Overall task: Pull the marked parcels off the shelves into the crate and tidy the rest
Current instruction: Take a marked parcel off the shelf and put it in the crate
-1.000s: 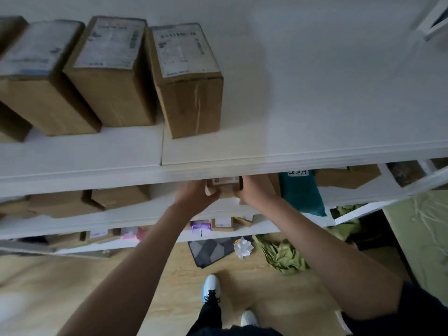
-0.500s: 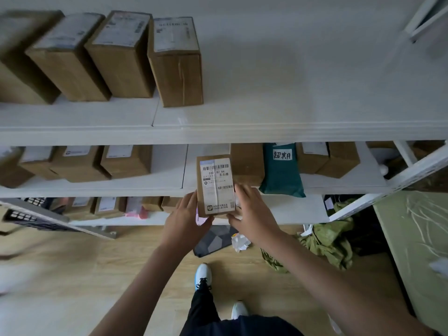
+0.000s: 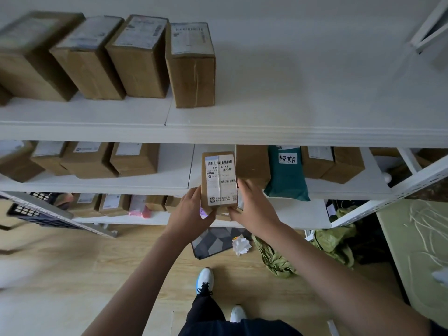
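Nearest the camera: dark trousers and two shoes [image 3: 205,280] on a wooden floor [image 3: 97,275]. Both forearms reach forward from the lower edge. On the floor ahead of the feet lie a grey patterned mat [image 3: 213,241], a crumpled white paper [image 3: 240,246] and olive-green wrapping [image 3: 276,258].

Middle ground: the left hand [image 3: 191,214] and right hand [image 3: 254,209] hold a small cardboard parcel [image 3: 219,180] between them, in front of the edge of the middle shelf [image 3: 145,184]. The left grip is curled against the parcel's left side, thumb at its lower front; the right grip is clamped on the lower right edge, fingers reaching up the right side. The parcel stands upright, its white barcode label facing the camera.

Middle shelf: just right of the held parcel stands a plain brown box [image 3: 252,166], then a teal mailer bag [image 3: 287,175] bearing a handwritten white tag, then further boxes [image 3: 334,163]. Left of the gap, a row of labelled cartons [image 3: 92,161] sits near the shelf edge.

Lower shelf [image 3: 291,214]: small parcels [image 3: 111,204], one pink, partly hidden. A dark crate [image 3: 36,214] shows at the far left, blurred.

Top shelf [image 3: 291,105]: four upright cartons [image 3: 191,66] side by side on the left half, labels upward.
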The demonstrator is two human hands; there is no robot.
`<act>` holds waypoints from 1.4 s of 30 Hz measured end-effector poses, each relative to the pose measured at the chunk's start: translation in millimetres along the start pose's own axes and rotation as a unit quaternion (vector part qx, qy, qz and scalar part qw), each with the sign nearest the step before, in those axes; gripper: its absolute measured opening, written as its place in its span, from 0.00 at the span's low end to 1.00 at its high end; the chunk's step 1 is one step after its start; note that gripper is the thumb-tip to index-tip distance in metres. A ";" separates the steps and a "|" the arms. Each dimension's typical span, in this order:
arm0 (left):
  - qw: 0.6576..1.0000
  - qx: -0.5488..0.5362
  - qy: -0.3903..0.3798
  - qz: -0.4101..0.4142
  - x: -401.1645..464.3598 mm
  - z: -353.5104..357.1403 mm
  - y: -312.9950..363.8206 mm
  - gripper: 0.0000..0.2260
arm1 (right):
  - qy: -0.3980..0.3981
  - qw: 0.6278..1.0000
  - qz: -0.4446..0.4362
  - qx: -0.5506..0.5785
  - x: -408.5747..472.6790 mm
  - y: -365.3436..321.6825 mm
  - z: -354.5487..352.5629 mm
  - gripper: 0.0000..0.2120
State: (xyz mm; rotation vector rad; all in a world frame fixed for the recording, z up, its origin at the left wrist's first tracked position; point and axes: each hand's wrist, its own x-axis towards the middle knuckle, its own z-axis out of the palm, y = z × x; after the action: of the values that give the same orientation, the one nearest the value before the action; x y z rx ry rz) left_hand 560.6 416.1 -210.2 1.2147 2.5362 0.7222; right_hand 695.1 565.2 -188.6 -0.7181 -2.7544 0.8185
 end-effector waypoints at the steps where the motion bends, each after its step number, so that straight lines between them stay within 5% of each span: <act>1: 1.000 0.000 -0.005 0.006 7.4 -1.1 -2.7 0.27 | -0.001 1.000 0.006 -0.002 7.3 0.0 0.8 0.33; 18: 0.995 0.021 -0.095 0.018 123.9 -8.1 -47.0 0.29 | -0.046 0.991 0.121 -0.043 115.6 3.6 18.2 0.38; 24: 0.995 0.040 -0.086 -0.006 131.9 -22.7 -76.0 0.22 | -0.053 0.992 0.100 -0.053 138.4 -13.6 34.6 0.22; 32: 0.996 0.042 -0.057 -0.057 124.6 -59.9 -115.0 0.18 | -0.062 0.996 0.064 0.000 165.0 -52.6 66.5 0.18; 37: 0.996 0.036 -0.044 -0.064 113.4 -68.5 -121.8 0.18 | -0.064 0.997 0.045 -0.008 169.0 -54.4 73.5 0.20; 42: 0.995 0.045 -0.038 -0.075 99.2 -66.1 -115.5 0.24 | -0.061 0.997 0.039 -0.019 150.6 -38.5 61.2 0.34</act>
State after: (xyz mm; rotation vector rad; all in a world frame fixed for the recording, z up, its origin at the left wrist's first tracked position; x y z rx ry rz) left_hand 394.9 410.0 -215.0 1.0434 2.5866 0.5236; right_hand 530.9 583.3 -213.2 -0.8139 -2.8723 0.8554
